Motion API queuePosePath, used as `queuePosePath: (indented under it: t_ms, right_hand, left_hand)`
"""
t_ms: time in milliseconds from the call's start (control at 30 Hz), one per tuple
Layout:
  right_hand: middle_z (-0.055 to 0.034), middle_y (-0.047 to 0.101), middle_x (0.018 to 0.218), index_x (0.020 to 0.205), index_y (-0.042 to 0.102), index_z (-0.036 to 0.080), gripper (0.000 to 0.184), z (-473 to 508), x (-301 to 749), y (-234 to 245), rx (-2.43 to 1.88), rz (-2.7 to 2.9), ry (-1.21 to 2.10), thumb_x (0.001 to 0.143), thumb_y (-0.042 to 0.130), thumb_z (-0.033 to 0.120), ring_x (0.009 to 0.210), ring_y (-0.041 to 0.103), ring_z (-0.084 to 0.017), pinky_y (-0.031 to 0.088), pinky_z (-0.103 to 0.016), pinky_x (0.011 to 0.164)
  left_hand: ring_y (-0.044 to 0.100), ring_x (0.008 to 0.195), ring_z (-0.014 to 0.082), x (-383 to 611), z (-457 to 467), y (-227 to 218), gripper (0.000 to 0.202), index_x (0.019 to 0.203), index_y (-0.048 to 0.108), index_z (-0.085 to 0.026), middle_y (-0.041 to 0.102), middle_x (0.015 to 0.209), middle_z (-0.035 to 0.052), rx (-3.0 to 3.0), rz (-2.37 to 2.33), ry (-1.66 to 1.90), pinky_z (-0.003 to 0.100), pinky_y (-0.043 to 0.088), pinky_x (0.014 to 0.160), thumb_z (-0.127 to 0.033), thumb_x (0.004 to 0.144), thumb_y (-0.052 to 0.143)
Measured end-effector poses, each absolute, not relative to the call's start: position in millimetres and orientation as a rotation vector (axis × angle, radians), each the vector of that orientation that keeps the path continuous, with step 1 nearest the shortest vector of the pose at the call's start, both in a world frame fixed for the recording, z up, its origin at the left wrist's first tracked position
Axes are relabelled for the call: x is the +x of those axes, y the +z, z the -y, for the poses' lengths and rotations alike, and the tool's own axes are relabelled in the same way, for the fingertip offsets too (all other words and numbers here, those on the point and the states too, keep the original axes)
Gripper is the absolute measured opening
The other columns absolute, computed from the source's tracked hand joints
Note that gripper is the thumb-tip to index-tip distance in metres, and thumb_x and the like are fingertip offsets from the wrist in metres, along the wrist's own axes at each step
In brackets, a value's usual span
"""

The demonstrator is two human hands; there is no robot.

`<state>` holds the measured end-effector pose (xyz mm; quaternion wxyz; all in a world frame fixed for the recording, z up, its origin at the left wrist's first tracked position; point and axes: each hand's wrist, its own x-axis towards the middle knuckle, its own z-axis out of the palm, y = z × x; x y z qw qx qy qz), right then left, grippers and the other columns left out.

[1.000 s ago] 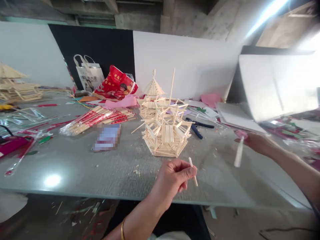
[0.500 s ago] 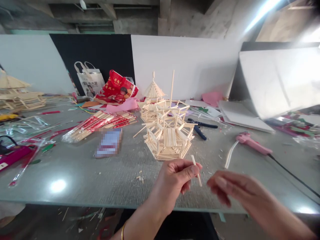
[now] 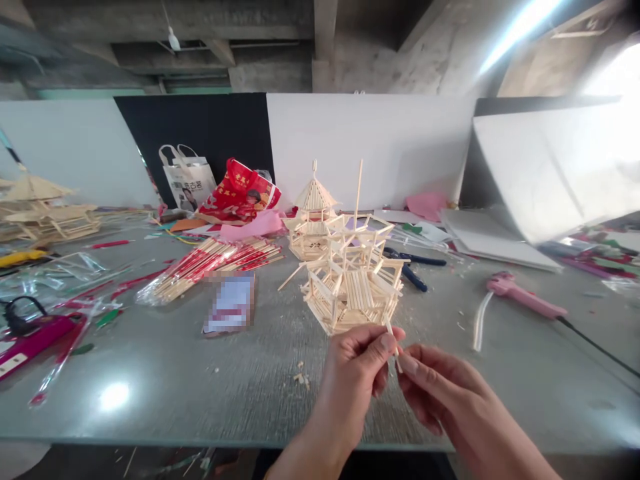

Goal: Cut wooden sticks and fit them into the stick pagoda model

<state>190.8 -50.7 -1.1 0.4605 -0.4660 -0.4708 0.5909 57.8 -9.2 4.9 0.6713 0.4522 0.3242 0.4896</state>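
1. While the left hand (image 3: 357, 363) pinches a short wooden stick (image 3: 393, 343) between thumb and forefinger, the right hand (image 3: 440, 387) closes its fingertips on the stick's lower end.
2. The stick is held above the grey table (image 3: 200, 380), just in front of the stick pavilion model (image 3: 353, 283).
3. A pink glue gun (image 3: 523, 299) lies well apart, to the right.
4. Wrapped chopsticks (image 3: 210, 263) lie to the left.
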Motion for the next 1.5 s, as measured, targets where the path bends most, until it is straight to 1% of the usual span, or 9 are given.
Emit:
queuePosePath:
  t_ms: [167,300,433,567,667,867,1000,1300,1500]
  right_hand:
    - [-0.0002,0.046,0.064,0.073,0.056,0.011,0.038,48.2,182.6,-0.6,-1.091,0.985,1.518,0.081,0.060,0.048,0.049,0.034,-0.004,0.029,-0.015,0.041]
    - [0.0010,0.044,0.059,0.069,0.053,0.012,0.039,37.4,180.7,-5.1,-1.066,0.882,1.432,0.076,0.065,0.049,0.047,0.034,-0.004,0.027,-0.015,0.039]
    - [0.0025,0.040,0.051,0.065,0.052,0.012,0.041,21.1,175.5,-6.9,-1.066,0.859,1.350,0.073,0.069,0.049,0.043,0.032,-0.004,0.026,-0.015,0.037]
    - [0.0023,0.042,0.053,0.065,0.050,0.012,0.041,9.8,169.6,-4.8,-1.037,0.838,1.357,0.072,0.069,0.048,0.044,0.033,-0.004,0.026,-0.015,0.038]
    - [0.0030,0.040,0.052,0.064,0.049,0.013,0.040,4.0,168.3,-2.5,-1.000,0.832,1.368,0.074,0.069,0.046,0.044,0.032,-0.004,0.025,-0.015,0.038]
    - [0.0028,0.039,0.056,0.067,0.050,0.012,0.036,-3.2,170.2,-4.0,-0.984,0.803,1.408,0.077,0.066,0.043,0.045,0.031,-0.004,0.025,-0.015,0.038]
    - [0.0018,0.041,0.060,0.068,0.050,0.012,0.036,-5.5,170.6,-4.3,-0.995,0.787,1.407,0.076,0.068,0.043,0.046,0.032,-0.003,0.025,-0.015,0.038]
    - [0.0027,0.040,0.057,0.068,0.048,0.012,0.037,-8.4,168.3,0.0,-0.988,0.775,1.432,0.077,0.066,0.042,0.045,0.030,-0.003,0.025,-0.014,0.038]
    - [0.0026,0.040,0.059,0.069,0.049,0.012,0.036,-9.3,167.0,-0.8,-0.974,0.742,1.445,0.077,0.067,0.042,0.046,0.032,-0.003,0.026,-0.014,0.038]
  left_hand:
    - [0.030,0.041,0.0039,58.6,5.6,2.7,0.023,0.085,0.070,-0.012,0.043,0.048,-0.0058,1.023,-0.669,1.108,0.018,0.023,0.039,-0.033,0.080,0.062]
    - [0.033,0.040,0.0054,54.8,4.9,2.2,0.030,0.087,0.069,-0.012,0.041,0.045,-0.0060,1.142,-0.746,1.149,0.018,0.025,0.038,-0.039,0.084,0.056]
    - [0.039,0.042,0.0059,44.3,10.0,0.2,0.033,0.094,0.068,-0.013,0.048,0.053,-0.0035,1.209,-0.899,1.249,0.017,0.029,0.039,-0.042,0.082,0.058]
    - [0.041,0.041,0.0047,33.0,12.8,-6.8,0.034,0.089,0.069,-0.012,0.057,0.062,0.0006,1.199,-0.928,1.278,0.016,0.030,0.038,-0.043,0.080,0.059]
    - [0.042,0.039,0.0042,28.2,11.3,-13.5,0.036,0.086,0.070,-0.012,0.060,0.065,0.0023,1.168,-0.952,1.287,0.015,0.029,0.036,-0.046,0.077,0.061]
    - [0.042,0.037,0.0040,25.1,9.4,-23.2,0.038,0.080,0.071,-0.011,0.061,0.062,0.0031,1.133,-0.965,1.283,0.014,0.028,0.034,-0.048,0.074,0.064]
    - [0.042,0.037,0.0044,24.3,10.0,-25.3,0.040,0.081,0.071,-0.012,0.061,0.060,0.0029,1.130,-0.950,1.255,0.014,0.028,0.033,-0.050,0.073,0.064]
    - [0.042,0.036,0.0044,24.6,10.4,-26.3,0.041,0.081,0.072,-0.012,0.060,0.059,0.0033,1.120,-0.938,1.260,0.014,0.028,0.033,-0.051,0.073,0.064]
    - [0.043,0.036,0.0044,24.3,11.5,-25.3,0.041,0.079,0.072,-0.012,0.060,0.059,0.0033,1.110,-0.944,1.254,0.014,0.028,0.033,-0.052,0.072,0.064]
